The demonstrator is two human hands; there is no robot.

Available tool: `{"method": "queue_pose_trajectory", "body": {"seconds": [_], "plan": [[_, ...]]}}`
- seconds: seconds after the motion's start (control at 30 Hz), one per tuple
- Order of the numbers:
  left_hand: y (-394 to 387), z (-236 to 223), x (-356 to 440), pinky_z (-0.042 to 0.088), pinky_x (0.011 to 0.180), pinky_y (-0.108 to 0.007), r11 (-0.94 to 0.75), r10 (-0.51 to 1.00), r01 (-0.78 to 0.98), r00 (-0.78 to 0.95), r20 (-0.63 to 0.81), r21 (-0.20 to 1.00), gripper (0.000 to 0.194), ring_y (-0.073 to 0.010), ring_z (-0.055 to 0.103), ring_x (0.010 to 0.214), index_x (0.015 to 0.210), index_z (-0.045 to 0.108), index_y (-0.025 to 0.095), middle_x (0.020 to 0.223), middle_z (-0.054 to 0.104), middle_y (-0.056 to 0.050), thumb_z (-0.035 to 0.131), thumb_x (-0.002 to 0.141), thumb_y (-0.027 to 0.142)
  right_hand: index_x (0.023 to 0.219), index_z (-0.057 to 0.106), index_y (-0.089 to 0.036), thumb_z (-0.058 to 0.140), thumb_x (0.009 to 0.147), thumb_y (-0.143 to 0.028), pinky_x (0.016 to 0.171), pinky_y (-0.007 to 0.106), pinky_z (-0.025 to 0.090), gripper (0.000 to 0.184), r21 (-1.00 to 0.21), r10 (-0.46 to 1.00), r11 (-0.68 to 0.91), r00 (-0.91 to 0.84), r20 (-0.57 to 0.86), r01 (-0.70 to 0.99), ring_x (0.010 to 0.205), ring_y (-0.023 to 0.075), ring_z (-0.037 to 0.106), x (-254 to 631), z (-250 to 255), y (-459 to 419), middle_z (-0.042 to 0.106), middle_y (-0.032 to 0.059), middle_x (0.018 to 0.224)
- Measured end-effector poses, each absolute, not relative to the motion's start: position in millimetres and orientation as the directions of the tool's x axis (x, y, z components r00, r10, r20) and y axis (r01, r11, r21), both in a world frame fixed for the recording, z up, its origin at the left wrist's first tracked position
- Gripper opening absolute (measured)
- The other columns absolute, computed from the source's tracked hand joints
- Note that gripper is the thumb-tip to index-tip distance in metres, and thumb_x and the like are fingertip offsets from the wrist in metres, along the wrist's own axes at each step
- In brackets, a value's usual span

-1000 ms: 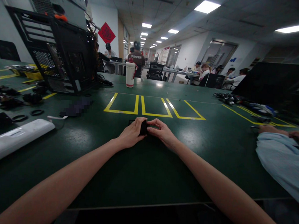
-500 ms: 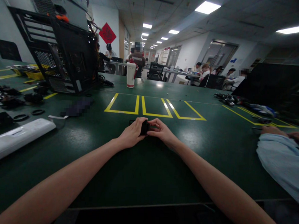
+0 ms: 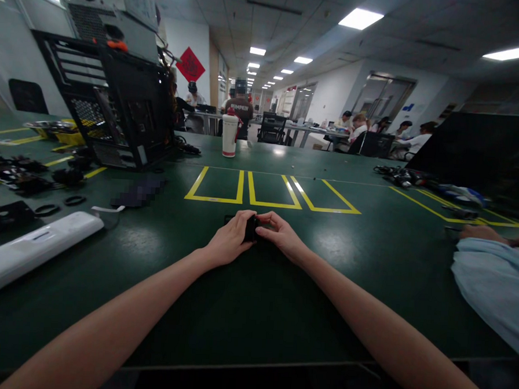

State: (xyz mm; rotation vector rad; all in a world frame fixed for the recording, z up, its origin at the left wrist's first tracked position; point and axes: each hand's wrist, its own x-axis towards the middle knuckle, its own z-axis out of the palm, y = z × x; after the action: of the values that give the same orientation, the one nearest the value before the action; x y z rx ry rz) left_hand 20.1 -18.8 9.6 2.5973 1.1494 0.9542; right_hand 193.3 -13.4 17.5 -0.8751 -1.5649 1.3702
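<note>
A small black part [image 3: 251, 229] sits between my two hands at the middle of the green table [image 3: 271, 311]. My left hand [image 3: 231, 238] is closed over its left side, with the back of the hand covering much of it. Thumb and fingers of my right hand [image 3: 278, 232] pinch the part's right edge. Its exact kind I cannot make out, since my fingers hide most of it. Just beyond the hands, yellow tape outlines [image 3: 274, 206] mark the table top.
On the left are a white elongated device [image 3: 43, 247], black rings [image 3: 47, 210], a dark pixelated object [image 3: 140, 193] and an open black computer case [image 3: 115, 117]. A white cup [image 3: 229, 136] stands behind. At right, a co-worker's sleeve [image 3: 490, 282] rests near cables [image 3: 402, 176].
The view has shifted slightly, so the whole scene sits a little lower and further right. Both hands keep the black part between them, with only small finger movement on the right.
</note>
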Motion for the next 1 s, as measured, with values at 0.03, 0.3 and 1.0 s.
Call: {"method": "queue_pose_trajectory", "body": {"seconds": [0.03,0.3,1.0], "plan": [[-20,10,19,0.046,0.081,-0.041,-0.693,0.712,0.616,0.505,0.487,0.374,0.058,-0.0232,0.044,0.108,0.120,0.021,0.025,0.120,0.036,-0.007,0.055,0.073,0.024,0.091,0.052,-0.022,0.064,0.066,-0.025,0.082,0.033,0.043,0.028,-0.986,0.903,0.156,-0.397,0.164,-0.053,0.087,0.0135,0.055,193,18,-14,0.055,0.0008,0.096],[-22,15,20,0.045,0.084,-0.040,-0.657,0.750,0.624,0.487,0.448,0.423,0.060,-0.0224,0.044,0.110,0.121,0.020,0.026,0.122,0.036,-0.006,0.055,0.073,0.022,0.087,0.050,-0.022,0.066,0.064,-0.020,0.077,0.030,0.046,0.028,-0.980,0.891,0.145,-0.413,0.189,-0.137,0.088,0.0132,0.055,190,20,-17,0.054,-0.0012,0.094],[-15,24,19,0.041,0.092,-0.043,-0.577,0.815,0.649,0.496,0.299,0.495,0.066,-0.0229,0.040,0.115,0.125,0.015,0.026,0.128,0.033,-0.007,0.055,0.073,0.019,0.090,0.048,-0.023,0.060,0.071,-0.021,0.084,0.032,0.045,0.022,-0.992,0.906,-0.001,-0.421,0.053,-0.127,0.096,0.0150,0.054,193,26,-10,0.054,0.0007,0.096]]}}
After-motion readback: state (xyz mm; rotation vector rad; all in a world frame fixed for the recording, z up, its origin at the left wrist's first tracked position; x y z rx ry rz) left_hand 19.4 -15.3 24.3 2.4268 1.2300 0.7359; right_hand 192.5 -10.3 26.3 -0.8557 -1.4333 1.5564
